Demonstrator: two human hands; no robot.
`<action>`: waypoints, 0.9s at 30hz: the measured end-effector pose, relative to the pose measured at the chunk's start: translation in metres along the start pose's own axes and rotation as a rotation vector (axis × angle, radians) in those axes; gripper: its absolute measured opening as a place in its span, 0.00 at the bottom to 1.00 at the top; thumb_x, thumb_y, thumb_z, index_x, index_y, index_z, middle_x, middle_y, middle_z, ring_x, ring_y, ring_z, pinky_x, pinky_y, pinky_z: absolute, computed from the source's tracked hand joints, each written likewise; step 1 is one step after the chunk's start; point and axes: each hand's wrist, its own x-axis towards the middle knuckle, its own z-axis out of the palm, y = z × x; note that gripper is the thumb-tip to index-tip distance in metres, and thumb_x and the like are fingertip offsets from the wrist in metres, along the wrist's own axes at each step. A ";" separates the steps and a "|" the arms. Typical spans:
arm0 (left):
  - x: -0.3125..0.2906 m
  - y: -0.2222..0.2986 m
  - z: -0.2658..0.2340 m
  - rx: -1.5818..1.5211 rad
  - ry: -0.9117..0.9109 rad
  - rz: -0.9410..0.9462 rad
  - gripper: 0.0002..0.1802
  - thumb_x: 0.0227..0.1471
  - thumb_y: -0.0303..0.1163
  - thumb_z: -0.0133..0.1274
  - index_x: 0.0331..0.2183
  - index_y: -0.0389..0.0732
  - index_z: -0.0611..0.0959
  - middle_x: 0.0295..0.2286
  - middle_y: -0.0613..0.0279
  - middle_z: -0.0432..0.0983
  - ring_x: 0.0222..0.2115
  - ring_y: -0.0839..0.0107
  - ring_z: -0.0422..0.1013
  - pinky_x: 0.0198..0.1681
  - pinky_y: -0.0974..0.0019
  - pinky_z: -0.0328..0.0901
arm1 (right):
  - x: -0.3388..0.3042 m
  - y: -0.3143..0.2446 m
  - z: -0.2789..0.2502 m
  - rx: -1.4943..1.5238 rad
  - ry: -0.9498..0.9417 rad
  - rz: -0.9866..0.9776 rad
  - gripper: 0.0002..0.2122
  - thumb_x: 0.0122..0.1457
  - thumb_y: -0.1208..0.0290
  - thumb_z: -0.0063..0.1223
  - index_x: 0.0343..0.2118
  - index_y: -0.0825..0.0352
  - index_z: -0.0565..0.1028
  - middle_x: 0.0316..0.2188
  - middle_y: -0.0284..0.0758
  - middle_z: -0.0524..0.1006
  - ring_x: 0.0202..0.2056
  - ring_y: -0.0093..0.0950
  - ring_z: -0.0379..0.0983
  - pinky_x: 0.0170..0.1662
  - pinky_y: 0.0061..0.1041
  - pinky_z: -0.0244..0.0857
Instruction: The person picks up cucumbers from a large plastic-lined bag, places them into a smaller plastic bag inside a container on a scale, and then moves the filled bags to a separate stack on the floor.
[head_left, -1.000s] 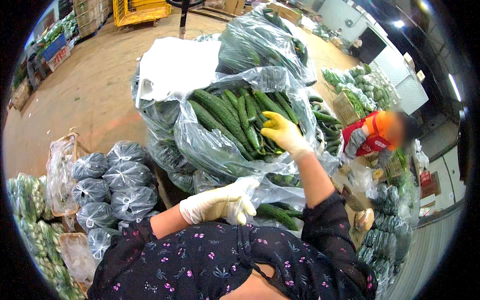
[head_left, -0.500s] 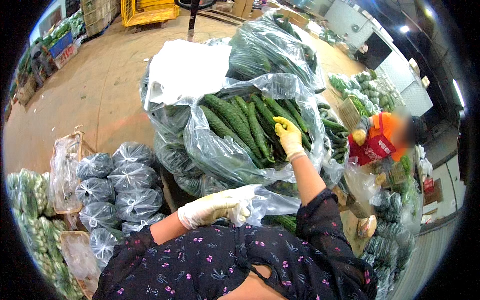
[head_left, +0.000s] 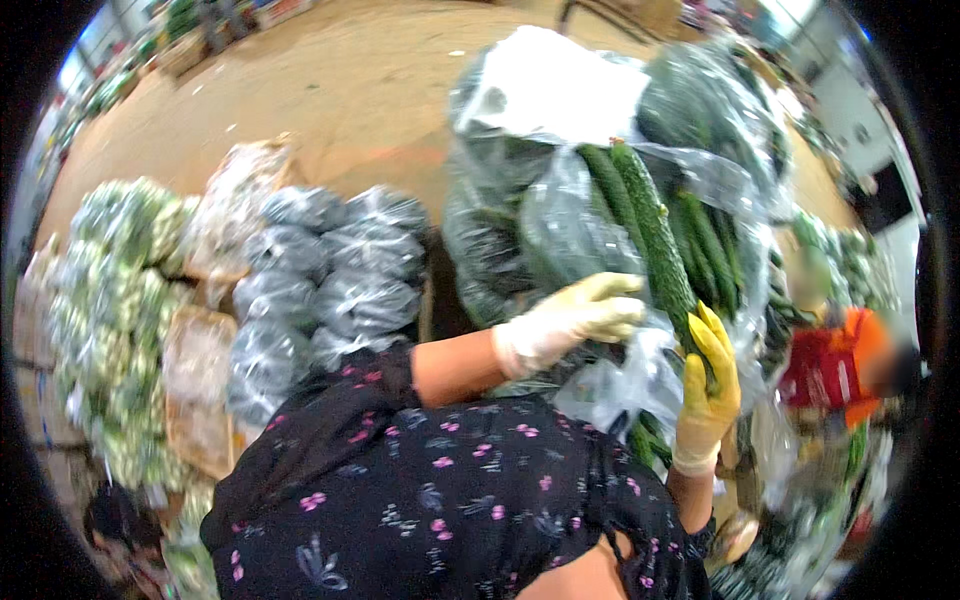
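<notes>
My right hand (head_left: 708,385), in a yellow-stained glove, grips the lower end of a long, bumpy green cucumber (head_left: 655,245). The cucumber slants up and away over a large open bag. My left hand (head_left: 575,322) wears a cream-coloured glove, its fingers curled at a thin clear plastic bag (head_left: 640,372) between my hands; part of its hold is hidden. More cucumbers (head_left: 712,255) lie inside the large clear bag (head_left: 565,235) beyond my hands. Several others show low down, beside my right wrist.
Stacked filled bags (head_left: 370,265) stand to the left, beside baskets of plastic film (head_left: 200,365) and bundled pale green vegetables (head_left: 125,300). A white sheet (head_left: 555,85) covers bags at the back. At right is a person in an orange top and red apron (head_left: 825,365).
My right hand has lifted a cucumber out of the large bag and drawn it nearer. My left hand has risen with the clear bag. The view has turned left.
</notes>
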 end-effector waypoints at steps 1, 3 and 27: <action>-0.003 0.000 0.000 0.001 -0.019 0.076 0.30 0.56 0.43 0.52 0.55 0.38 0.66 0.44 0.60 0.71 0.43 0.72 0.69 0.48 0.67 0.65 | -0.002 -0.010 0.011 -0.044 -0.079 -0.042 0.13 0.58 0.77 0.50 0.46 0.71 0.75 0.53 0.46 0.71 0.55 0.37 0.66 0.59 0.32 0.57; -0.008 -0.001 0.001 -0.030 -0.013 0.196 0.29 0.56 0.41 0.53 0.54 0.37 0.65 0.44 0.60 0.71 0.44 0.71 0.69 0.50 0.64 0.64 | 0.001 -0.017 0.025 -0.167 -0.261 -0.242 0.15 0.53 0.78 0.55 0.46 0.68 0.76 0.52 0.46 0.71 0.54 0.39 0.67 0.56 0.33 0.61; -0.013 0.022 -0.055 -0.061 0.229 0.200 0.15 0.55 0.39 0.55 0.41 0.40 0.76 0.30 0.65 0.76 0.31 0.76 0.72 0.36 0.69 0.67 | 0.133 -0.007 0.147 0.033 -0.206 -0.220 0.06 0.41 0.75 0.60 0.20 0.70 0.74 0.40 0.43 0.77 0.40 0.34 0.74 0.45 0.28 0.66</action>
